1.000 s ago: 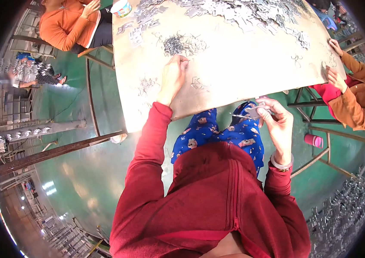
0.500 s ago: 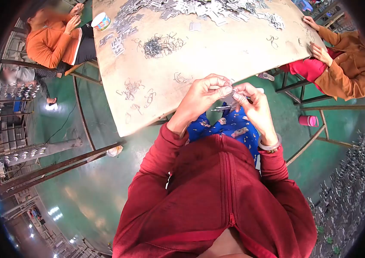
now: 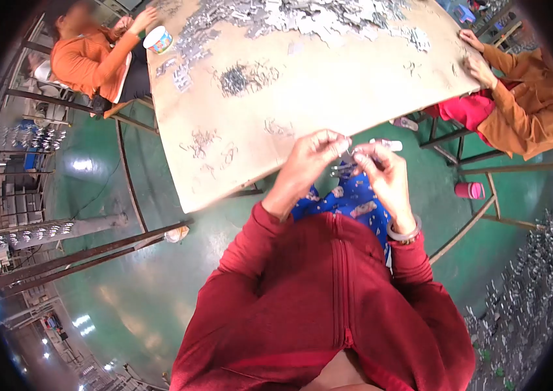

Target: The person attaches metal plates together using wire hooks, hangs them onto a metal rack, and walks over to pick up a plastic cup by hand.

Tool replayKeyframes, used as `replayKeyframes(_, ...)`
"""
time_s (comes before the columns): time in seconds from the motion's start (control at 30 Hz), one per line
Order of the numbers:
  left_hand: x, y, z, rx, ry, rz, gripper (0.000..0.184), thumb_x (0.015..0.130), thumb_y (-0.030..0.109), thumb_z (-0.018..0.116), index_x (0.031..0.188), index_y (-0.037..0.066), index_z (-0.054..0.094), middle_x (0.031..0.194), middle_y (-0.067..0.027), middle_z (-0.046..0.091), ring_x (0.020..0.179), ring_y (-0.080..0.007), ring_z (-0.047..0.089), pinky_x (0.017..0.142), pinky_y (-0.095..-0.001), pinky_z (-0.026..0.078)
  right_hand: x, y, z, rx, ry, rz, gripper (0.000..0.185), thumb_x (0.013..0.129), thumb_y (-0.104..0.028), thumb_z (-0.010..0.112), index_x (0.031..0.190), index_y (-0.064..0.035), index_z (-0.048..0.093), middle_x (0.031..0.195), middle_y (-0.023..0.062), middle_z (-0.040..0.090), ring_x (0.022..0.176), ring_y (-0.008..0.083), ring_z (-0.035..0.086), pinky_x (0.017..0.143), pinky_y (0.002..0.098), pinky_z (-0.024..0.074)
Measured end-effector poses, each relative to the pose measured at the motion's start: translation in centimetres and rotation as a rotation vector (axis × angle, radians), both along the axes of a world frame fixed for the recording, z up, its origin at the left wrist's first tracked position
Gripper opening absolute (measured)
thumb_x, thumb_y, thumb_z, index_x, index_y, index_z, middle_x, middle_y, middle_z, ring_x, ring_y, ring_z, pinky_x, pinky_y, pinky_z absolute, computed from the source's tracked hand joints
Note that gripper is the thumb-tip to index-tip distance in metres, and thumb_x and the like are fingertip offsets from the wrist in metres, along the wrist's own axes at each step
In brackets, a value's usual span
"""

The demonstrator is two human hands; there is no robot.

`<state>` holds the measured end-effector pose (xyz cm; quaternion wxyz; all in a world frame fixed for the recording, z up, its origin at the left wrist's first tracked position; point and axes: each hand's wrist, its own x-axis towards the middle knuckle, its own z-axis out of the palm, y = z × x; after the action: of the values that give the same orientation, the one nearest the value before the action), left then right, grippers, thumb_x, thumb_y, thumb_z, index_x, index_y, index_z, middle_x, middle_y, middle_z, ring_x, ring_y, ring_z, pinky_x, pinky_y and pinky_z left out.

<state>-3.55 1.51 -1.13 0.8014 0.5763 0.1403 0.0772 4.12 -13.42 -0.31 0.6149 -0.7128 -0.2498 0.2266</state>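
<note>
My left hand is closed in a pinch just past the table's near edge, above my lap. A small, thin, shiny metal piece shows at its fingertips; its exact shape is too small to tell. Close beside it, my right hand has thumb and fingers pressed together, and what they hold is hidden. A few shiny metal parts show just below the fingertips, above the blue patterned trousers. Nearest on the table lie loose clusters of thin bent wire pieces.
On the table are a large heap of flat metal plates, a wire-piece pile and a paper tub. Co-workers in orange and brown sit at either side. A pink container stands right.
My hands have drawn slightly apart at the fingertips and sit a little lower. The left co-worker's hand has reached out toward the table. The view has shifted slightly.
</note>
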Motion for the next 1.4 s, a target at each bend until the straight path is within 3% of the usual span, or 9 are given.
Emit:
replayKeyframes(0.2,0.2,-1.7,-0.1,0.380,-0.126,0.094,0.010,0.088,0.007,0.055,0.093,0.000,0.058,0.094,-0.0051,0.061,0.089,-0.0108,0.056,0.079,-0.0264,0.046,1.6,-0.3,0.0,0.037,-0.276,0.076,0.009,0.078,-0.005,0.066,0.086,-0.0008,0.068,0.077,0.0065,0.065,0.071,0.0101,0.058,0.061,0.0214,0.0454)
replayKeyframes(0.4,1.1,-1.5,0.0,0.797,-0.268,0.210,0.004,0.081,0.003,0.061,0.084,0.000,0.059,0.085,-0.0097,0.063,0.082,-0.0207,0.060,0.076,-0.0305,0.046,7.9,0.9,0.5,-0.061,0.021,-0.067,0.022,0.087,-0.013,0.057,0.101,0.0034,0.063,0.083,0.0076,0.067,0.071,0.0076,0.058,0.061,0.0204,0.0460)
replayKeyframes(0.6,1.2,-1.7,-1.4,0.744,-0.231,0.222,0.007,0.077,0.006,0.064,0.081,0.003,0.060,0.085,-0.0069,0.064,0.083,-0.0236,0.058,0.078,-0.0336,0.043,18.2,12.2,-6.2,-0.090,-0.486,-0.039,0.033,0.082,-0.015,0.060,0.110,0.0023,0.058,0.096,0.0190,0.062,0.086,0.0273,0.061,0.071,0.0357,0.0500)
replayKeyframes(0.7,0.9,-1.4,-1.5,0.781,-0.264,0.221,0.005,0.077,0.004,0.063,0.080,0.004,0.059,0.084,-0.0068,0.064,0.083,-0.0218,0.059,0.079,-0.0322,0.043,21.7,17.9,-9.1,-0.271,-1.046,-0.159,0.034,0.078,-0.011,0.061,0.109,0.0041,0.057,0.095,0.0210,0.060,0.089,0.0309,0.059,0.072,0.0376,0.0503)
replayKeyframes(0.8,0.8,-1.1,-1.1,0.782,-0.257,0.231,0.005,0.077,0.002,0.063,0.080,0.004,0.060,0.085,-0.0064,0.064,0.084,-0.0208,0.059,0.081,-0.0315,0.043,24.8,21.0,-11.4,-0.467,-1.260,-0.140,0.030,0.073,-0.004,0.061,0.101,0.0052,0.058,0.089,0.0227,0.060,0.086,0.0359,0.059,0.072,0.0398,0.0509)
replayKeyframes(0.9,0.8,-0.5,-0.6,0.769,-0.281,0.233,0.004,0.077,0.002,0.063,0.080,0.004,0.060,0.085,-0.0067,0.064,0.083,-0.0213,0.059,0.080,-0.0320,0.044,26.1,20.6,-9.9,-0.544,-0.980,-0.087,0.021,0.066,0.003,0.060,0.086,0.0041,0.058,0.078,0.0254,0.061,0.076,0.0390,0.061,0.068,0.0432,0.0514)
replayKeyframes(0.93,0.9,-0.4,-0.5,0.755,-0.298,0.234,0.004,0.077,0.002,0.063,0.080,0.003,0.059,0.085,-0.0069,0.064,0.083,-0.0216,0.059,0.079,-0.0323,0.044,26.2,19.7,-10.0,-0.414,-0.977,-0.119,0.037,0.069,0.004,0.053,0.105,0.0062,0.059,0.077,0.0245,0.063,0.072,0.0322,0.064,0.065,0.0401,0.0512)
replayKeyframes(1.1,1.3,-0.4,-0.7,0.617,-0.384,0.206,0.003,0.080,-0.002,0.058,0.081,0.000,0.057,0.086,-0.0120,0.062,0.084,-0.0238,0.059,0.078,-0.0327,0.046,18.2,12.8,-4.3,0.249,0.288,0.014,0.036,0.079,0.003,0.061,0.113,0.0078,0.055,0.081,0.0131,0.065,0.069,0.0160,0.062,0.060,0.0281,0.0519)
replayKeyframes(1.4,1.8,-0.7,-1.9,0.349,-0.221,0.132,0.005,0.089,0.001,0.052,0.093,-0.001,0.053,0.090,-0.0079,0.060,0.089,-0.0142,0.058,0.080,-0.0273,0.046,8.4,3.4,1.2,0.220,0.372,0.071,0.033,0.076,0.000,0.067,0.108,0.0059,0.059,0.078,0.0117,0.066,0.061,0.0148,0.063,0.056,0.0223,0.0480)
